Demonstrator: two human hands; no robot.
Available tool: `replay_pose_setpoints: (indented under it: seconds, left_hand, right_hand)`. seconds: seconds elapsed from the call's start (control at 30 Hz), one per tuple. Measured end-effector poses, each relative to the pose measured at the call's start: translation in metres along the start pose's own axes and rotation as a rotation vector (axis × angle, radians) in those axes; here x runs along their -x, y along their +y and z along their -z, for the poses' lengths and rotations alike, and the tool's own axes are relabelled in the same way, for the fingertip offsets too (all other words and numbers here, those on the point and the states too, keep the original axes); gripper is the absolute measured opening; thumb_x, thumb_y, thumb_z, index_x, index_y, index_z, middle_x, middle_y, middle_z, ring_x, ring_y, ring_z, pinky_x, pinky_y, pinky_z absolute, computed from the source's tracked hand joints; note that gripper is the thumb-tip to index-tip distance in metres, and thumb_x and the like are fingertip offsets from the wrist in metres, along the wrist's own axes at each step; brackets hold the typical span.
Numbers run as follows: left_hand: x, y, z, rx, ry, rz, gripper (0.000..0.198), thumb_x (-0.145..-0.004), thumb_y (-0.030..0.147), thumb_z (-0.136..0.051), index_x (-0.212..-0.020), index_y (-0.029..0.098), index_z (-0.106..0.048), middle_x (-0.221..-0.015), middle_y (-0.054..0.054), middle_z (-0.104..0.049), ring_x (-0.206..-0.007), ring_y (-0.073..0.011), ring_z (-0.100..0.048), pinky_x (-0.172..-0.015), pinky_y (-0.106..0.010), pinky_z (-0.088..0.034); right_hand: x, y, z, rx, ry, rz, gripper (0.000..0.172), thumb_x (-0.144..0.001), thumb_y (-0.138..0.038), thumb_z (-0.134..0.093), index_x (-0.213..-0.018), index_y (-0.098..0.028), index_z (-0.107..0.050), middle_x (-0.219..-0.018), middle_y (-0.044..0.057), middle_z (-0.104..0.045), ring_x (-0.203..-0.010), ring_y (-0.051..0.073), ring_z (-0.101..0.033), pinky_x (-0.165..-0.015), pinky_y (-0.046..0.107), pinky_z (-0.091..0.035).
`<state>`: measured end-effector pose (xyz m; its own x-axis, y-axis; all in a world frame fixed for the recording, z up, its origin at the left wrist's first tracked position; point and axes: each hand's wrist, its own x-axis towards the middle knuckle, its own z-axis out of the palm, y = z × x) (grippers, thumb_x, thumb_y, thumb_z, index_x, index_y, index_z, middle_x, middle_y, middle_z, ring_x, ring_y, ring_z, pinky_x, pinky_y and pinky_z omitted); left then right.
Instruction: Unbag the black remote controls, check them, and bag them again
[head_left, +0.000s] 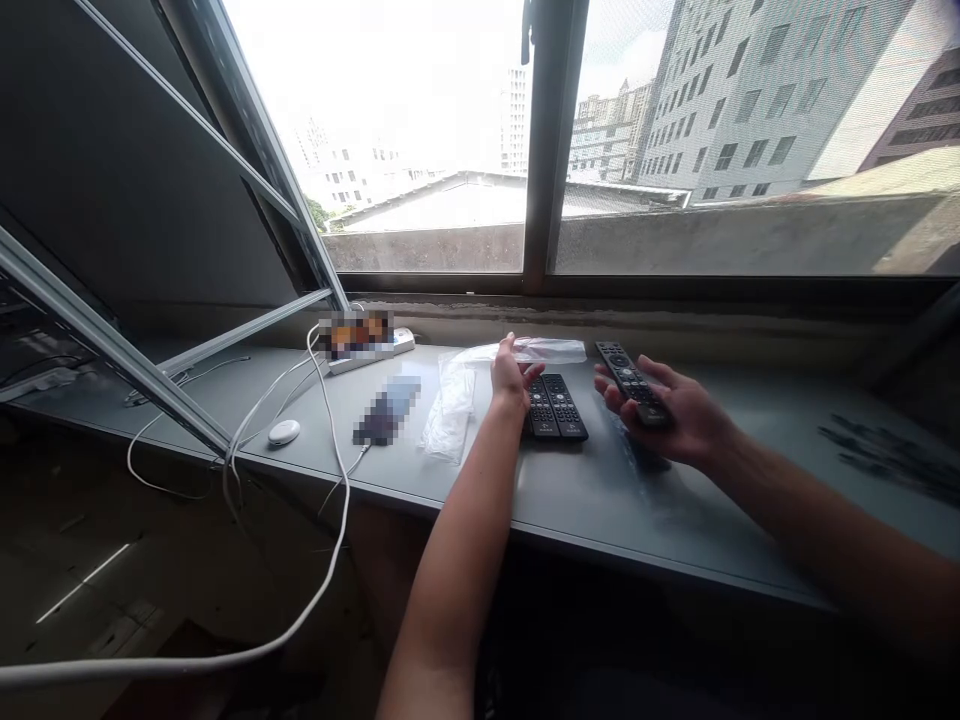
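My right hand [686, 415] is wrapped round a black remote control [634, 385], its button side up and tilted above the table. In my left hand [514, 380] is a clear plastic sleeve [551, 350], pinched between the fingers and stretching out to the right. Just beside and below that hand, black remote controls [555, 410] lie side by side on the table, partly hidden by my wrist. A pile of clear plastic sleeves [448, 410] lies left of my forearm. Beneath my right hand is something dark and shiny that I cannot make out.
The grey table [585, 510] runs along a window. To the left are a blurred-out phone-like object [388, 410] on a cable, a round white object [284, 433], a power strip [371, 352] and a looping white cable [341, 530]. A metal frame [247, 320] leans there. Dark pieces [892, 455] lie far right.
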<state>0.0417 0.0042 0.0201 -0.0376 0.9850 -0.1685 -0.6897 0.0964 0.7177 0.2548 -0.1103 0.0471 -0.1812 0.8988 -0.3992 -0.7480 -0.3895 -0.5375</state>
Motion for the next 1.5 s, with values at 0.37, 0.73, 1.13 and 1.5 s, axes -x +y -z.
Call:
replay_pose_setpoints:
  seconds: [0.37, 0.73, 1.13, 1.5]
  left_hand:
    - [-0.001, -0.001, -0.001, -0.015, 0.013, 0.008, 0.030, -0.109, 0.046, -0.066, -0.113, 0.018, -0.076, -0.113, -0.011, -0.076, -0.090, -0.0171, -0.074, -0.067, -0.022, -0.060]
    - [0.000, 0.004, -0.002, 0.121, 0.030, 0.127, 0.021, -0.112, 0.033, -0.063, -0.106, 0.016, -0.074, -0.091, -0.006, -0.075, -0.067, -0.0107, -0.069, -0.057, -0.017, -0.057]
    - [0.002, 0.005, 0.000, 0.146, 0.037, 0.129, 0.020, -0.111, 0.032, -0.066, -0.103, 0.015, -0.074, -0.091, -0.006, -0.076, -0.066, -0.0103, -0.070, -0.057, -0.018, -0.057]
    - [0.002, 0.006, -0.001, 0.152, 0.035, 0.119, 0.017, -0.110, 0.031, -0.068, -0.100, 0.017, -0.071, -0.088, -0.004, -0.074, -0.065, -0.0105, -0.069, -0.057, -0.018, -0.057]
  right_hand:
    - [-0.002, 0.002, 0.004, -0.043, -0.103, -0.044, 0.038, -0.120, -0.038, -0.053, -0.151, -0.016, -0.060, -0.081, 0.000, -0.056, -0.055, 0.014, -0.059, -0.040, 0.020, -0.058]
    - [-0.008, 0.000, 0.012, 0.212, -0.115, 0.060, 0.022, -0.115, -0.035, -0.056, -0.124, -0.023, -0.072, -0.101, 0.012, -0.077, -0.059, 0.018, -0.061, -0.032, 0.022, -0.049]
    - [-0.009, 0.009, 0.015, 0.487, -0.077, 0.278, 0.034, -0.088, -0.010, -0.087, -0.118, -0.024, -0.081, -0.106, 0.009, -0.085, -0.093, 0.024, -0.083, -0.078, 0.033, -0.074]
    - [-0.008, 0.019, 0.014, 0.757, -0.077, 0.807, 0.033, -0.076, -0.029, -0.110, -0.100, -0.031, -0.087, -0.126, 0.006, -0.087, -0.146, 0.036, -0.071, -0.119, 0.052, -0.064]
